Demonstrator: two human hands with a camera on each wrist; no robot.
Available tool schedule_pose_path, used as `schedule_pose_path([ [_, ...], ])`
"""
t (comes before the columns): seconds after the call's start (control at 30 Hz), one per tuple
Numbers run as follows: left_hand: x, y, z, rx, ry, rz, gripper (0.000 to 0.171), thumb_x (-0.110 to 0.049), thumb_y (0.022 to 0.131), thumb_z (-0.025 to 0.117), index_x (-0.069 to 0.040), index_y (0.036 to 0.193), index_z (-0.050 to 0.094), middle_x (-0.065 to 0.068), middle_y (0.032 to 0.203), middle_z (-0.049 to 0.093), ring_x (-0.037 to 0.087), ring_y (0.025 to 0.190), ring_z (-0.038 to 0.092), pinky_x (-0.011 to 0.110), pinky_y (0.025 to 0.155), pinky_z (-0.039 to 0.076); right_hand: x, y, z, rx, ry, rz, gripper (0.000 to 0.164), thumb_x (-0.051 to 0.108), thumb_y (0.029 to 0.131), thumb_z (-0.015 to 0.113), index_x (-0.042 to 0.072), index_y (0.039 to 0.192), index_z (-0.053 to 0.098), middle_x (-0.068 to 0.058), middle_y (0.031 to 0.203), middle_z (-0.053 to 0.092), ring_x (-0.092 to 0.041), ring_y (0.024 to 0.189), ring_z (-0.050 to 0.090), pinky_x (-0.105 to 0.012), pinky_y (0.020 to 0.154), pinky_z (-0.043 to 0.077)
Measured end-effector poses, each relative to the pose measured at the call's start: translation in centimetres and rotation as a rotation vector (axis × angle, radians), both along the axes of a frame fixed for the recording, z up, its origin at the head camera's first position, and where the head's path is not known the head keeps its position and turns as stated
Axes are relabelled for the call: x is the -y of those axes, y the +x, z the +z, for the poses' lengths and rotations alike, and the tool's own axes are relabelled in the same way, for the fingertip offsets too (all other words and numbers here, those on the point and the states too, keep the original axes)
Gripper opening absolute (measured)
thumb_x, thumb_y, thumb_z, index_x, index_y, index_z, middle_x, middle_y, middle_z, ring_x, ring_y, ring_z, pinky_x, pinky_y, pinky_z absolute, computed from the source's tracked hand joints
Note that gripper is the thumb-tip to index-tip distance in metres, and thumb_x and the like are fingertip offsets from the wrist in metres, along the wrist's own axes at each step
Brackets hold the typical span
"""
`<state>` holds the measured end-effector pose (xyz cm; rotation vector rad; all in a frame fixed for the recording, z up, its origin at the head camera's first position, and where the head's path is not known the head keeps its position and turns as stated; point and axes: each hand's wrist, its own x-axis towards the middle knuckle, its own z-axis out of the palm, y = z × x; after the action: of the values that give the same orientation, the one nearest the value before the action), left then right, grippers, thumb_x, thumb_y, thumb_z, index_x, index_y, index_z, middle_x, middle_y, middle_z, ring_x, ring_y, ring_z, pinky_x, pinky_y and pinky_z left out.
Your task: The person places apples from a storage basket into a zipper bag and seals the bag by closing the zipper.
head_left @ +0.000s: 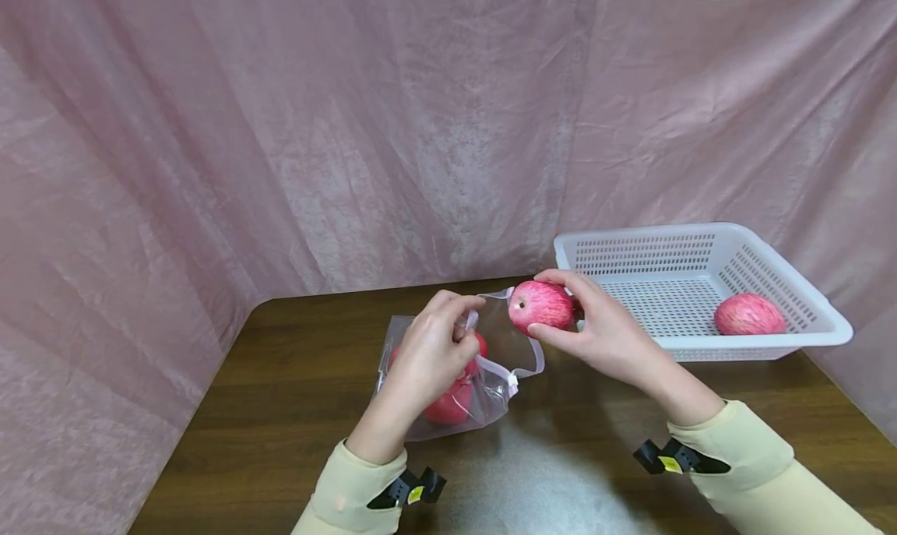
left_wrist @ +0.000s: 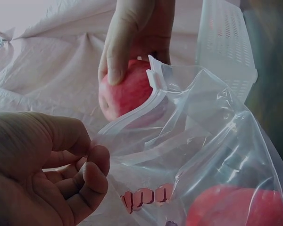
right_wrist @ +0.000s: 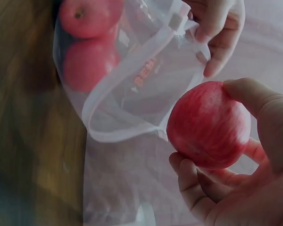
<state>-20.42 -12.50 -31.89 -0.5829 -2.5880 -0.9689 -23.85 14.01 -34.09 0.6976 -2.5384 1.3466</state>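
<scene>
My left hand (head_left: 433, 352) pinches the rim of a clear zip bag (left_wrist: 212, 122) between thumb and fingertips. The bag's mouth gapes toward the right, with a white slider (head_left: 513, 385) on its zip strip. Several red apples (right_wrist: 89, 63) lie inside the bag, low on the table. In my right hand (head_left: 608, 329) is a pink-red apple (head_left: 541, 307), gripped between thumb and fingers. That apple hangs right at the bag's opening, and in the left wrist view the zip strip overlaps its edge.
A white perforated basket (head_left: 827, 321) stands at the right of the brown wooden table (head_left: 280, 410). One more apple (head_left: 750, 315) lies in the basket. A pink cloth curtain (head_left: 420, 130) hangs behind the table and along its sides.
</scene>
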Motion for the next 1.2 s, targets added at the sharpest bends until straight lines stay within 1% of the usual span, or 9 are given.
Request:
schedule_pose_path([
  [0.1,-0.1,-0.1,0.0,0.003,-0.001,0.000,0.040,0.005,0.092,0.075,-0.006,0.131,0.077,0.003,0.114,0.066,0.016,0.085,0.059,0.032,0.077,0.054,0.6,0.0,-0.3,0.018,0.002,0.018,0.064,0.027,0.091,0.093,0.014,0.146,0.062,-0.010,0.138,0.064,-0.027,0.114,0.066,-0.045,0.095,0.059],
  [0.2,-0.1,0.0,0.1,0.017,0.002,0.001,0.040,0.004,0.093,0.076,-0.006,0.132,0.077,0.003,0.115,0.066,0.015,0.085,0.059,0.032,0.076,0.055,1.2,0.0,-0.6,0.027,0.023,0.025,0.063,0.030,0.091,0.093,0.016,0.145,0.063,-0.010,0.138,0.064,-0.028,0.116,0.066,-0.048,0.096,0.059],
  [0.4,-0.2,0.0,0.1,0.015,0.001,-0.003,0.040,0.005,0.093,0.076,-0.004,0.132,0.077,0.004,0.117,0.067,0.015,0.085,0.060,0.032,0.075,0.054,2.2,0.2,-1.3,0.044,0.049,0.049,0.062,0.035,0.091,0.093,0.019,0.143,0.064,-0.008,0.133,0.065,-0.025,0.110,0.067,-0.047,0.093,0.060],
  [0.5,-0.2,0.0,0.0,0.008,-0.001,-0.001,0.039,0.005,0.093,0.076,-0.005,0.131,0.077,0.004,0.117,0.068,0.015,0.085,0.060,0.032,0.076,0.055,2.6,0.2,-1.7,0.060,0.047,0.058,0.063,0.037,0.092,0.092,0.019,0.145,0.064,-0.008,0.135,0.064,-0.025,0.111,0.067,-0.048,0.093,0.060],
  [0.6,-0.2,-0.1,0.0,0.006,-0.005,0.002,0.039,0.004,0.093,0.078,-0.005,0.131,0.077,0.004,0.118,0.068,0.016,0.086,0.060,0.032,0.077,0.056,2.8,0.2,-2.0,0.070,0.036,0.066,0.063,0.035,0.092,0.092,0.019,0.146,0.065,-0.009,0.135,0.062,-0.024,0.109,0.065,-0.047,0.091,0.060],
  [0.73,-0.2,0.0,0.0,0.008,-0.011,0.004,0.040,0.004,0.093,0.078,-0.006,0.132,0.077,0.004,0.118,0.068,0.016,0.086,0.060,0.032,0.077,0.055,3.1,0.1,-2.4,0.065,0.016,0.115,0.047,0.024,0.098,0.086,0.015,0.141,0.070,-0.008,0.125,0.062,-0.019,0.099,0.068,-0.036,0.084,0.059],
  [0.83,-0.2,0.1,0.0,0.013,-0.009,0.002,0.041,0.005,0.093,0.077,-0.005,0.133,0.077,0.004,0.117,0.067,0.016,0.085,0.059,0.032,0.075,0.054,3.4,0.1,-2.6,0.088,0.025,0.156,0.037,0.018,0.101,0.081,0.012,0.137,0.073,-0.009,0.121,0.066,-0.016,0.094,0.072,-0.031,0.078,0.060],
  [1.03,-0.2,-0.1,-0.1,0.012,-0.015,0.002,0.042,0.005,0.092,0.077,-0.006,0.132,0.076,0.004,0.117,0.067,0.016,0.085,0.059,0.032,0.076,0.054,3.7,-0.1,-3.1,0.168,0.032,0.195,0.026,0.015,0.103,0.077,0.012,0.129,0.077,-0.003,0.121,0.073,-0.013,0.096,0.074,-0.032,0.080,0.061],
  [1.2,-0.2,-0.1,0.0,0.022,-0.016,0.009,0.044,0.005,0.092,0.079,-0.007,0.134,0.076,0.003,0.117,0.067,0.017,0.086,0.060,0.033,0.078,0.055,3.9,-0.1,-3.1,0.146,0.070,0.169,0.012,0.020,0.104,0.077,0.018,0.115,0.081,0.005,0.107,0.074,-0.012,0.091,0.070,-0.033,0.080,0.058],
])
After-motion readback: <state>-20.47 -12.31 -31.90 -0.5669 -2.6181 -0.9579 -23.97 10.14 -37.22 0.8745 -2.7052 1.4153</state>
